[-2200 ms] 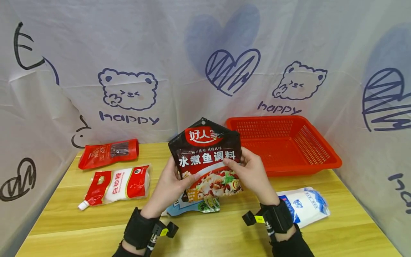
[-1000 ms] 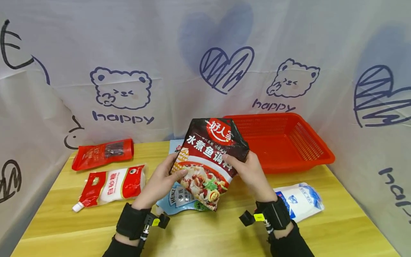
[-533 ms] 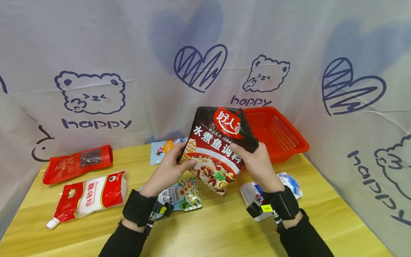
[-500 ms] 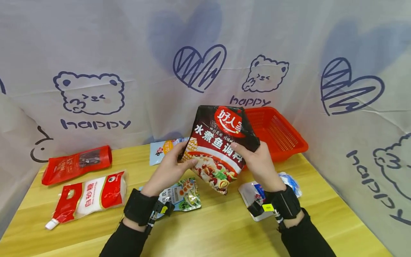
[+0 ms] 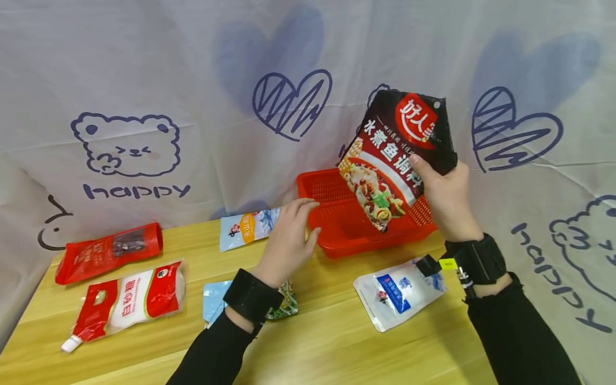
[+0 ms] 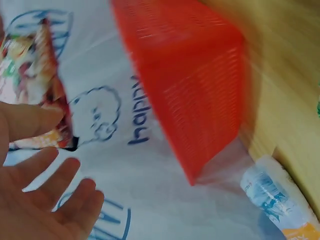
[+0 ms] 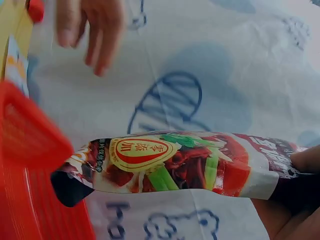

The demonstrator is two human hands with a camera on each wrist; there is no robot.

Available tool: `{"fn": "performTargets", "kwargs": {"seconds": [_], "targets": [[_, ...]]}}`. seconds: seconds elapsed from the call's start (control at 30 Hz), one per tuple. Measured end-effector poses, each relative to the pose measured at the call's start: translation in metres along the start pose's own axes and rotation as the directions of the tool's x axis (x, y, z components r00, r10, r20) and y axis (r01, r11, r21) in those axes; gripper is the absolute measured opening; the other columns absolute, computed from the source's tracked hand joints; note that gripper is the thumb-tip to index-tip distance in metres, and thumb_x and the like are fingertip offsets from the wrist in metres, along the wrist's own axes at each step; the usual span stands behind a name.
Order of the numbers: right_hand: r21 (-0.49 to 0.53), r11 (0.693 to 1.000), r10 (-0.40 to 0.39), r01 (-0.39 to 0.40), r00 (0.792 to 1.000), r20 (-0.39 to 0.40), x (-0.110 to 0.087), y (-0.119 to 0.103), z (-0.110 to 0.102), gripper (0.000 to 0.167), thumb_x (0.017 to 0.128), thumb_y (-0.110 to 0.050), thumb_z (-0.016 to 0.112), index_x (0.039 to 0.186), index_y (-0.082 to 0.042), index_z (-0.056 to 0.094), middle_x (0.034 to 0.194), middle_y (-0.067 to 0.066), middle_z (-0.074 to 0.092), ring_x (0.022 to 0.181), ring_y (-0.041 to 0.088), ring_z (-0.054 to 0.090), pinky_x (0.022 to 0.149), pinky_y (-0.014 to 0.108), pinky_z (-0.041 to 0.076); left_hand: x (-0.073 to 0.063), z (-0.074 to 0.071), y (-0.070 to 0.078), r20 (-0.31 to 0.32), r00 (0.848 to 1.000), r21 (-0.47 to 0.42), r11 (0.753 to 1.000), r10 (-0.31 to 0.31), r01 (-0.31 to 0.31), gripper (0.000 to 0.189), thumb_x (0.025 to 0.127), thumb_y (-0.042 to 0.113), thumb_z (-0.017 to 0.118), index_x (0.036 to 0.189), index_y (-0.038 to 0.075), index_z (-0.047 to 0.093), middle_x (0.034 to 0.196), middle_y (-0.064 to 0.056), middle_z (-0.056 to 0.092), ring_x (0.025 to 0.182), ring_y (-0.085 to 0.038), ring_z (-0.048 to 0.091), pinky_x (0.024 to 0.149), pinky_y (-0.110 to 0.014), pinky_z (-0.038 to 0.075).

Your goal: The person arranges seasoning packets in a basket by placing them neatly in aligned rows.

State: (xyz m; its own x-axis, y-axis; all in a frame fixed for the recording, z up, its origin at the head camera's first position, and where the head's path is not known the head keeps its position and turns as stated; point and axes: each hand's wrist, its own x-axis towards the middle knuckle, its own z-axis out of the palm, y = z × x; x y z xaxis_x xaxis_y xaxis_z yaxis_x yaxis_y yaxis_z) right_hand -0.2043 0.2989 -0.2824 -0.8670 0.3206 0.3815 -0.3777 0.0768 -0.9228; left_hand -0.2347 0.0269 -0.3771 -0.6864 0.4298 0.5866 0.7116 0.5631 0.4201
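A dark red and black seasoning packet (image 5: pixel 385 155), printed with a dish of food, is held up tilted over the red basket (image 5: pixel 337 227). My right hand (image 5: pixel 445 192) grips its right edge, thumb on the front. In the right wrist view the packet (image 7: pixel 185 165) shows edge-on, its bottom end overlapping the basket's rim. My left hand (image 5: pixel 291 235) is apart from the packet, fingers loosely extended by the basket's left side. The left wrist view shows those fingers (image 6: pixel 65 175) spread with nothing in them.
A red pouch (image 5: pixel 110 251) and a spouted white sugar bag (image 5: pixel 130 302) lie at the left. A blue and orange sachet (image 5: pixel 247 230) lies behind my left hand, a light-blue pouch (image 5: pixel 215 299) partly under that forearm. A white and blue pouch (image 5: pixel 397 297) lies before the basket.
My left hand has let go of the packet. My right hand has lifted it up and to the right, over the basket. The head view has turned to the right.
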Motion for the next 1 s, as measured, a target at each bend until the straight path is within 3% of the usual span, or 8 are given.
{"fn": "performTargets", "kwargs": {"seconds": [0.13,0.3,0.4,0.5,0.6,0.77,1.0], "targets": [[-0.075,0.997,0.003,-0.004,1.000,-0.015,0.023,0.003,-0.008,0.055,0.099,-0.027,0.073,0.148,-0.009,0.055,0.138,0.012,0.063,0.116,0.023,0.064,0.094,0.028,0.058,0.005,0.015,-0.003,0.153,0.988,0.138,0.989,0.033,-0.054,0.040,0.095,0.012,0.076,0.131,0.001,0.065,0.130,-0.015,0.063,0.119,-0.035,0.058,0.106,-0.046,0.049],[-0.163,0.984,0.063,-0.067,0.998,-0.027,0.045,0.018,-0.020,0.055,0.101,-0.029,0.069,0.150,-0.007,0.055,0.139,0.014,0.062,0.113,0.021,0.065,0.097,0.032,0.057,0.008,0.032,-0.002,0.319,0.947,0.232,0.966,0.033,-0.112,0.030,0.098,0.021,0.072,0.125,0.008,0.071,0.122,-0.008,0.070,0.113,-0.030,0.062,0.100,-0.042,0.053],[-0.197,0.973,0.112,-0.118,0.993,-0.043,0.056,0.031,-0.027,0.057,0.102,-0.030,0.068,0.150,-0.004,0.054,0.137,0.015,0.062,0.110,0.020,0.064,0.091,0.027,0.058,0.007,0.040,0.001,0.341,0.939,0.242,0.960,0.048,-0.138,0.024,0.101,0.021,0.069,0.122,0.010,0.073,0.117,-0.007,0.071,0.109,-0.027,0.063,0.098,-0.038,0.054],[-0.269,0.951,0.144,-0.155,0.988,-0.061,0.066,0.042,-0.033,0.058,0.103,-0.035,0.065,0.150,-0.003,0.053,0.136,0.017,0.061,0.108,0.018,0.064,0.086,0.023,0.056,0.005,0.045,0.003,0.333,0.941,0.246,0.958,0.062,-0.151,0.020,0.101,0.020,0.068,0.119,0.011,0.074,0.111,-0.005,0.072,0.104,-0.025,0.064,0.094,-0.035,0.055],[-0.329,0.927,0.165,-0.179,0.984,-0.070,0.073,0.053,-0.040,0.061,0.104,-0.039,0.061,0.152,-0.003,0.051,0.139,0.018,0.060,0.112,0.019,0.062,0.092,0.027,0.055,0.004,0.047,0.005,0.336,0.940,0.242,0.958,0.063,-0.151,0.019,0.100,0.019,0.070,0.117,0.013,0.074,0.108,-0.003,0.072,0.099,-0.023,0.064,0.092,-0.034,0.056],[-0.322,0.915,0.231,-0.244,0.970,-0.076,0.083,0.072,-0.049,0.065,0.106,-0.042,0.055,0.158,-0.005,0.042,0.147,0.020,0.054,0.123,0.026,0.057,0.108,0.044,0.049,0.004,0.045,0.006,0.358,0.932,0.242,0.958,0.056,-0.150,0.018,0.098,0.017,0.073,0.116,0.015,0.075,0.108,-0.003,0.072,0.096,-0.022,0.068,0.092,-0.037,0.057],[-0.345,0.874,0.324,-0.343,0.939,-0.113,0.092,0.100,-0.065,0.067,0.107,-0.044,0.053,0.160,-0.005,0.037,0.150,0.021,0.050,0.125,0.028,0.054,0.108,0.044,0.048,0.005,0.044,0.010,0.384,0.922,0.241,0.958,0.053,-0.156,0.015,0.098,0.016,0.074,0.112,0.015,0.077,0.104,-0.003,0.071,0.091,-0.020,0.068,0.085,-0.035,0.058]]}}
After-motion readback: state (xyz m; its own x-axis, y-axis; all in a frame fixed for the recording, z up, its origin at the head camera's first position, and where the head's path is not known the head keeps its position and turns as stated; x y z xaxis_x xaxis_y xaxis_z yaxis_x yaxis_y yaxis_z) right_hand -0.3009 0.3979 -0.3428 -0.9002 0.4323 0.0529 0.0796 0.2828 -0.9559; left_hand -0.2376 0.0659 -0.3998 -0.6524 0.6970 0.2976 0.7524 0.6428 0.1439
